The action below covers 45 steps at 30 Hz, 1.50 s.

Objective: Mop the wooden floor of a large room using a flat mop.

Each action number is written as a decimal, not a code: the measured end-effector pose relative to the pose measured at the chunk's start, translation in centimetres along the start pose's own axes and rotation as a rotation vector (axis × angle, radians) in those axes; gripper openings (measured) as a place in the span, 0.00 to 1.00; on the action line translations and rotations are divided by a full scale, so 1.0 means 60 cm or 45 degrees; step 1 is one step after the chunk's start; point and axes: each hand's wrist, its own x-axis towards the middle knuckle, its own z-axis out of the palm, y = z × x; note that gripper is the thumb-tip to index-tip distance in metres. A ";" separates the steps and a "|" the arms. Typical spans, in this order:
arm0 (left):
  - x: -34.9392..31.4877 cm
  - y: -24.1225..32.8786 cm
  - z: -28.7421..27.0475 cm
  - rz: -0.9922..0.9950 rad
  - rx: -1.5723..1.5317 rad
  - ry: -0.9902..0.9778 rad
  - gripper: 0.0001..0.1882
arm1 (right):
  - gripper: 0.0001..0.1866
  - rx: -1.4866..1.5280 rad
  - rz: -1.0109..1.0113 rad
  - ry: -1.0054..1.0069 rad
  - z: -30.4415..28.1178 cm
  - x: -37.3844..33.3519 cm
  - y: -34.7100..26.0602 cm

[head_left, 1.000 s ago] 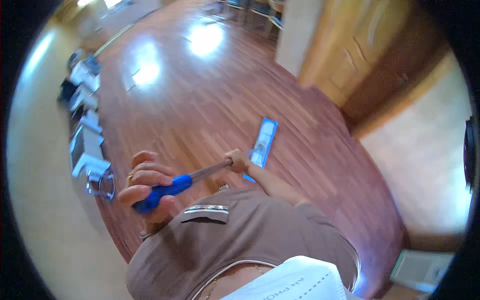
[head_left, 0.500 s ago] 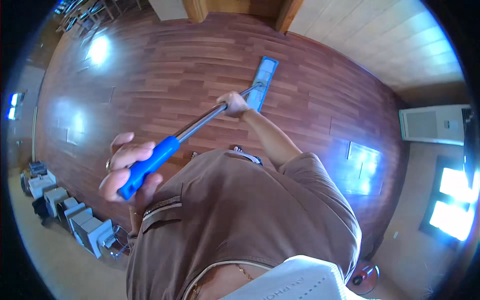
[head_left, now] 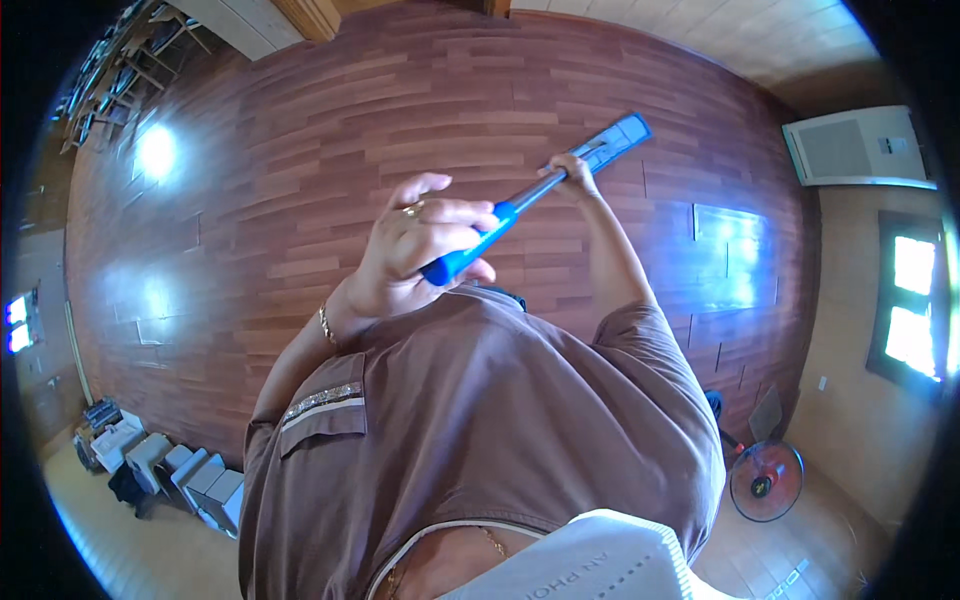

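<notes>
A flat mop with a blue handle and a metal pole slants across the space in front of me. Its flat blue-and-grey head lies on the wood floor at the far right. Near the top end, my left hand is closed loosely on the blue grip, one finger lifted off it. Farther down, my right hand wraps around the metal pole close to the mop head, with the arm stretched forward. Part of the pole is hidden behind the right hand.
Reddish-brown wood floor spreads around me. A white floor-standing unit is at the right wall, and a red fan stands at the lower right. Several pale boxy items line the lower left. Wooden furniture fills the far left corner.
The mop head has swung to the right and now points far right. My left hand has moved forward and right with the grip; my right hand has shifted right. The whole view has turned somewhat.
</notes>
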 end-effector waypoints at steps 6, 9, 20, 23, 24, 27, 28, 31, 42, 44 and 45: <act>0.037 -0.015 0.040 -0.050 -0.200 -0.166 0.20 | 0.19 0.003 0.296 0.127 -0.048 -0.086 0.050; 0.044 -0.015 0.051 -0.100 -0.302 -0.206 0.24 | 0.08 0.071 0.455 0.202 -0.047 -0.136 0.081; -0.057 0.072 0.040 -0.400 -0.686 -0.028 0.20 | 0.06 -0.102 0.450 0.155 -0.030 -0.327 -0.044; -0.089 0.092 0.023 -0.211 -0.597 0.139 0.20 | 0.07 -0.066 0.441 0.088 -0.008 -0.328 -0.079; -0.095 0.100 0.014 -0.158 -0.551 0.170 0.19 | 0.08 -0.060 0.406 0.089 0.001 -0.326 -0.089; -0.112 0.140 -0.033 -0.195 -0.333 0.021 0.33 | 0.09 -0.017 0.276 0.150 0.037 -0.328 -0.118; -0.121 0.165 -0.048 -0.332 -0.326 0.006 0.20 | 0.09 -0.028 0.262 0.099 0.046 -0.327 -0.125; -0.156 0.217 -0.083 -0.355 -0.238 0.033 0.19 | 0.12 0.016 0.202 0.014 0.080 -0.318 -0.161; -0.277 0.377 -0.139 -0.370 0.260 0.327 0.17 | 0.19 0.241 -0.316 -0.264 0.166 -0.271 -0.332; -0.298 0.409 -0.144 -0.407 0.362 0.413 0.17 | 0.20 0.246 -0.374 -0.350 0.188 -0.255 -0.361; -0.306 0.419 -0.145 -0.421 0.383 0.433 0.17 | 0.20 0.241 -0.412 -0.414 0.195 -0.245 -0.375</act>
